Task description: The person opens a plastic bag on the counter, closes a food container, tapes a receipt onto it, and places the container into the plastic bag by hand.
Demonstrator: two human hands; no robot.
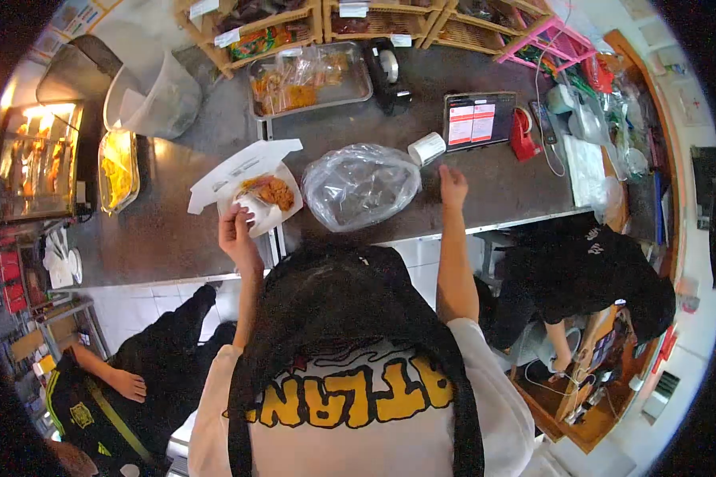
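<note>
The open food box (241,170) is met at its near-left edge by the left hand (239,237), the right hand (454,189) being farther; neither grip can be told.

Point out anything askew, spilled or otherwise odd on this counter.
Perhaps the white roll: it lies on its side between the clear plastic bag and the tablet, as if set down loosely. I see no spill or damage.

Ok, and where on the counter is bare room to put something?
Bare counter shows between the yellow food tray and the open box, and between the tablet and the front edge, right of the right hand. Crowded: the far right, with white bags, and the back, by the shelves.
</note>
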